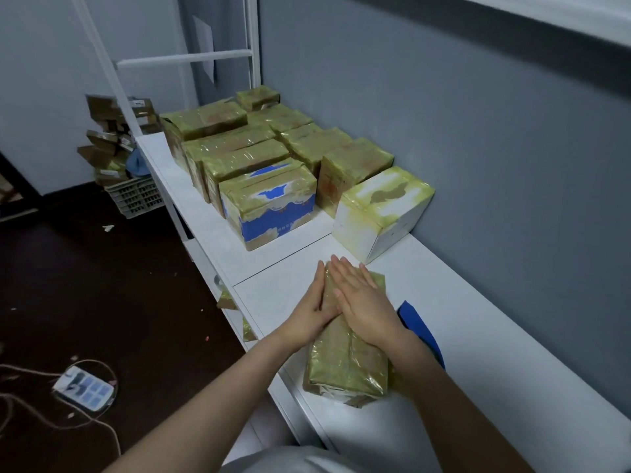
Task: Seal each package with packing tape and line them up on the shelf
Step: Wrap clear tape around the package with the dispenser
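The taped package is pressed to the shelf under the flat right grip, the left grip laid straight-fingered along its side; judged stiff, light, tape-slick, it is best taken by both long sides

Package on shelf, sealed packages behind

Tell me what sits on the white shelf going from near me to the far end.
Taped package pressed by the left hand and right hand → white box → small package at the far end.
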